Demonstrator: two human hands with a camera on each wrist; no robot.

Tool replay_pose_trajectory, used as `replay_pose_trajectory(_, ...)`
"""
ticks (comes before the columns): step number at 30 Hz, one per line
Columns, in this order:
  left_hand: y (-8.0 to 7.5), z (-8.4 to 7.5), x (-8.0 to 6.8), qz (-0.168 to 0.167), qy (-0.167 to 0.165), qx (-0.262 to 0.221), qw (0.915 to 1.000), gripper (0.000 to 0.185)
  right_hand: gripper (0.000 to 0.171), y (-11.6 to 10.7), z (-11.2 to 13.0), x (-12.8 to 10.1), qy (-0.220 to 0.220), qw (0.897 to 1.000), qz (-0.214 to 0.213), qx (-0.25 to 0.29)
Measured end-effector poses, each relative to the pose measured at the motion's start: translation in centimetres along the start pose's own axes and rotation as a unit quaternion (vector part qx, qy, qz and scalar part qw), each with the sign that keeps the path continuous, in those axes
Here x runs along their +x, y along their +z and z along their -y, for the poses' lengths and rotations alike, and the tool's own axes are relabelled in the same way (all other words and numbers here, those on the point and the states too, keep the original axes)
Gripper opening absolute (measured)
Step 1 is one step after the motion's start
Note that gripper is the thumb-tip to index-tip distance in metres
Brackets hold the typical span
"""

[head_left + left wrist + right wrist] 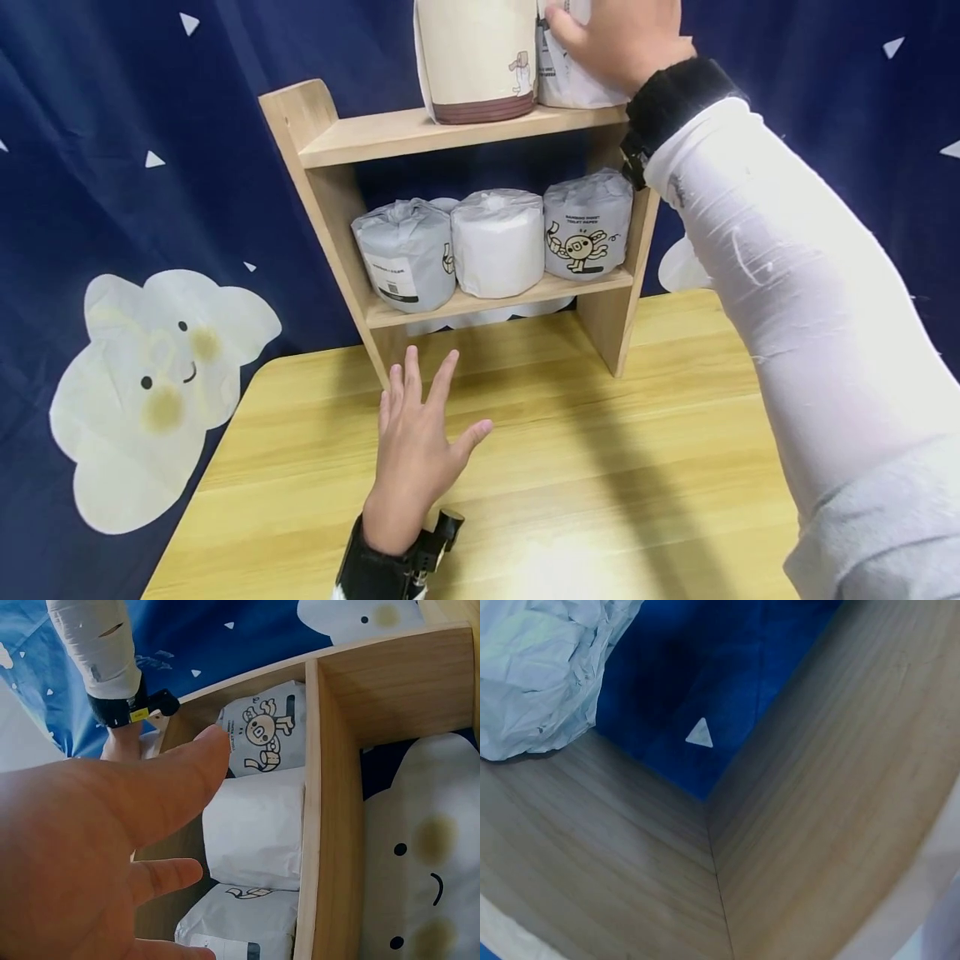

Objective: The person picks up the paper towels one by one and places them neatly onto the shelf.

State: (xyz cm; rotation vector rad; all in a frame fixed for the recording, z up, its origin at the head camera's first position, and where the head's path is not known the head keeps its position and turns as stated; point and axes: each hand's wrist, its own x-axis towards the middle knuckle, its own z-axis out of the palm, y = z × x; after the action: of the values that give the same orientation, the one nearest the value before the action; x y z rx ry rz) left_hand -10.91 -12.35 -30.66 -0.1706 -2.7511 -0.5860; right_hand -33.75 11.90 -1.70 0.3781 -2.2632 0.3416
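At the top of the head view my right hand [626, 37] is against a white-wrapped toilet roll [562, 79] on the upper shelf. Its thumb lies across the wrapper; the other fingers are out of frame. Left of that roll stands a cream package [480, 58] with a brown base band. My left hand [420, 446] hovers over the table, fingers spread, holding nothing. Three wrapped rolls line the lower shelf: a grey one [408, 258], a plain white one [498, 242] and a grey one with a cartoon [588, 225]. Crinkled white wrapping [540, 675] shows in the right wrist view.
The wooden shelf unit [465, 137] stands at the back of the wood-grain table [300, 467]. Behind it hangs a dark blue curtain [247, 192] with white triangles and a smiling cloud [150, 400]. The unit's side panel [840, 795] fills the right of the right wrist view.
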Motion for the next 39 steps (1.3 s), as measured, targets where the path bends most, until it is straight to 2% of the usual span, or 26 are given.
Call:
replay_pose_trajectory(4,0.1,-0.2,0.2,-0.007,0.001,0.003,1.0000,0.088,0.070,-0.5,-0.3,-0.4,0.010,1.000,0.017,0.000)
replay_pose_trajectory(9,0.6,-0.5,0.4,0.002,0.003,0.015,0.9999,0.087,0.070,-1.3,-0.9,-1.5,0.015,1.000,0.022,0.000)
replay_pose_trajectory(15,1.2,-0.6,0.6,0.001,0.019,0.040,0.9990,0.087,0.069,-2.5,-1.1,-2.8,0.025,0.999,0.031,0.003)
replay_pose_trajectory(20,1.3,-0.7,0.8,0.001,0.024,0.052,0.9983,0.088,0.068,-3.1,-1.0,-3.4,0.020,1.000,0.022,0.000)
replay_pose_trajectory(25,1.5,-0.8,0.8,0.015,0.029,0.057,0.9978,0.088,0.071,-3.2,-1.1,-4.3,0.008,1.000,0.005,-0.006)
replay_pose_trajectory(27,1.6,-0.8,0.8,0.018,0.030,0.062,0.9975,0.088,0.073,-3.1,-1.1,-4.6,-0.010,1.000,-0.010,-0.005)
replay_pose_trajectory(30,1.7,-0.8,0.8,0.016,0.032,0.069,0.9970,0.089,0.074,-2.7,-1.3,-5.1,-0.060,0.997,-0.043,-0.001)
replay_pose_trajectory(34,1.9,-0.7,0.7,0.010,0.035,0.078,0.9963,0.089,0.073,-1.9,-1.5,-5.9,-0.139,0.985,-0.107,0.007)
replay_pose_trajectory(39,2.1,-0.5,0.8,0.010,0.033,0.080,0.9962,0.090,0.071,-0.8,-1.5,-7.5,-0.177,0.969,-0.172,0.018)
